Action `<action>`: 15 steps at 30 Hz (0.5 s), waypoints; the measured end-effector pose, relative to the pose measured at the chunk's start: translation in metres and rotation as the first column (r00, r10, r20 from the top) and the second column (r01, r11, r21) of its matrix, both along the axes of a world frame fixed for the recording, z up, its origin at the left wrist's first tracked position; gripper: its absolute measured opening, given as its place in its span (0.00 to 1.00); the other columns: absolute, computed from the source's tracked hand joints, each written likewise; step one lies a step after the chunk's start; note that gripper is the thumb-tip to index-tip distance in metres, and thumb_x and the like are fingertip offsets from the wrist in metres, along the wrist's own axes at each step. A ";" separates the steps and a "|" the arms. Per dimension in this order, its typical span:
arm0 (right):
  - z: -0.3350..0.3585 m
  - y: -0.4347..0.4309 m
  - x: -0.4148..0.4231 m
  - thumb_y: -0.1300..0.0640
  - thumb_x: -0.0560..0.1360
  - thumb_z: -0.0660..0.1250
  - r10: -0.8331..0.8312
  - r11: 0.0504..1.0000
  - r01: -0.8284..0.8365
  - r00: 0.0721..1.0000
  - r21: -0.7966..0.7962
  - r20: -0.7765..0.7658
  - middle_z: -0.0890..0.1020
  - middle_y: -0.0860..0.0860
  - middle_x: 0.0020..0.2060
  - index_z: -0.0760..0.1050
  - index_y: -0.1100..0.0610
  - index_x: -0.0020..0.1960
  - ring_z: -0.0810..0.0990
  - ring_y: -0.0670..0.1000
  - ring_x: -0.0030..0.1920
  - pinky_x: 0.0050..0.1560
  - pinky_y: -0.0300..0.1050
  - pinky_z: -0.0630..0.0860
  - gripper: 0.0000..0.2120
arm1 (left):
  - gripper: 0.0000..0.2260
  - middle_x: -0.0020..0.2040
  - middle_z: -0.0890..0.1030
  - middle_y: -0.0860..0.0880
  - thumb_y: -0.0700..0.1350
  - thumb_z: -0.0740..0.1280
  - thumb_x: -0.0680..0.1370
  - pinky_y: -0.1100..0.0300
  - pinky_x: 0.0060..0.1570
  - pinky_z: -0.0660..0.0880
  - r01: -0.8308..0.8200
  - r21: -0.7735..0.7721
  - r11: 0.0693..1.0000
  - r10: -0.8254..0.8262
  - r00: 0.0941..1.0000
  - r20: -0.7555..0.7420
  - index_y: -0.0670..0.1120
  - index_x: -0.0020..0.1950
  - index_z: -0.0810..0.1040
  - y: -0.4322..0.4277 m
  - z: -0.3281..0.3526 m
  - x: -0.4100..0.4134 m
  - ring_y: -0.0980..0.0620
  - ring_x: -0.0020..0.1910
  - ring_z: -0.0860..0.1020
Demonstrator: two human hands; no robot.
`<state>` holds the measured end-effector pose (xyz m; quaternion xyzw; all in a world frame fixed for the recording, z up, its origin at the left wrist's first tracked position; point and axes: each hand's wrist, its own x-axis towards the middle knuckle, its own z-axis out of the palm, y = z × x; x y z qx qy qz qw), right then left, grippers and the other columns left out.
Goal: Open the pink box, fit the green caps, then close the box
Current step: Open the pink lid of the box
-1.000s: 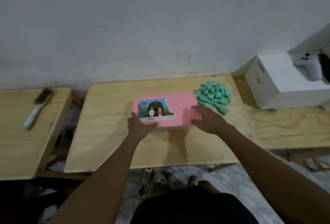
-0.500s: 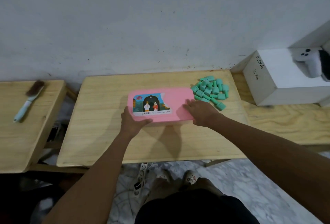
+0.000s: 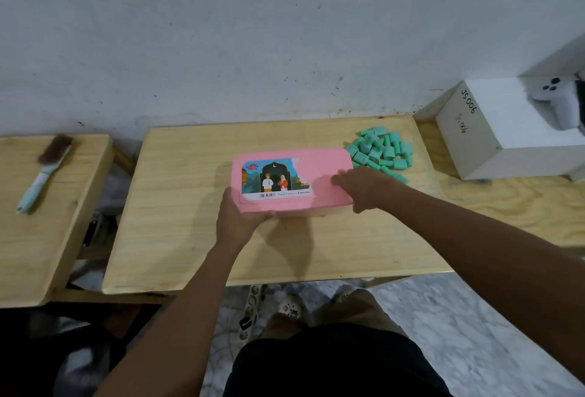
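left hand [image 3: 240,219]: grips box near-left corner, thumb now along near edge | box [image 3: 319,169]: centre frame, still closed | right hand [image 3: 364,189]: slid further onto top, thumb hooking near edge, gripping | caps [image 3: 380,151]: heaped right, untouched | opening likely starting

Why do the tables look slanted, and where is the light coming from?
Head view: the wide lens skews the table edges; the pink box, left hand and right hand cast shadows toward the wearer, so light likely comes from ahead and above; no glare.
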<state>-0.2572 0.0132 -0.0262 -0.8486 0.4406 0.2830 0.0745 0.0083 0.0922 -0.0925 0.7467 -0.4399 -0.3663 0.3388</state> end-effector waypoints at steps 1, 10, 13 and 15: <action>0.004 -0.002 0.000 0.55 0.69 0.73 0.002 1.000 -0.002 1.000 0.006 0.002 0.75 0.55 0.58 0.61 0.56 0.72 0.77 0.56 0.54 0.51 0.46 0.76 0.36 | 0.38 0.54 0.77 0.51 0.50 0.83 0.56 0.51 0.48 0.77 -0.003 0.001 1.000 0.003 1.000 -0.014 0.48 0.60 0.68 0.001 0.000 0.000 0.49 0.52 0.77; 0.015 -0.011 -0.011 0.48 0.72 0.67 -0.073 0.997 0.068 0.988 0.042 0.137 0.73 0.51 0.68 0.63 0.48 0.74 0.72 0.54 0.65 0.64 0.47 0.69 0.32 | 0.43 0.60 0.75 0.51 0.48 0.82 0.60 0.57 0.52 0.75 -0.064 -0.047 0.997 0.059 0.993 -0.105 0.47 0.69 0.64 0.009 -0.002 -0.009 0.51 0.56 0.75; 0.016 -0.008 -0.013 0.48 0.74 0.66 -0.087 0.996 0.082 0.984 0.040 0.152 0.71 0.51 0.71 0.62 0.48 0.75 0.72 0.55 0.66 0.65 0.48 0.68 0.31 | 0.36 0.56 0.75 0.54 0.45 0.81 0.62 0.61 0.49 0.75 -0.123 -0.095 0.988 0.105 0.978 -0.178 0.47 0.65 0.66 0.010 -0.004 -0.017 0.56 0.53 0.77; 0.017 -0.007 -0.013 0.48 0.74 0.65 -0.094 0.995 0.089 0.984 0.042 0.150 0.70 0.51 0.71 0.61 0.48 0.75 0.72 0.55 0.66 0.65 0.48 0.68 0.31 | 0.37 0.57 0.73 0.55 0.44 0.81 0.63 0.64 0.50 0.75 -0.152 -0.118 0.981 0.122 0.965 -0.233 0.46 0.65 0.65 0.012 -0.009 -0.023 0.60 0.55 0.75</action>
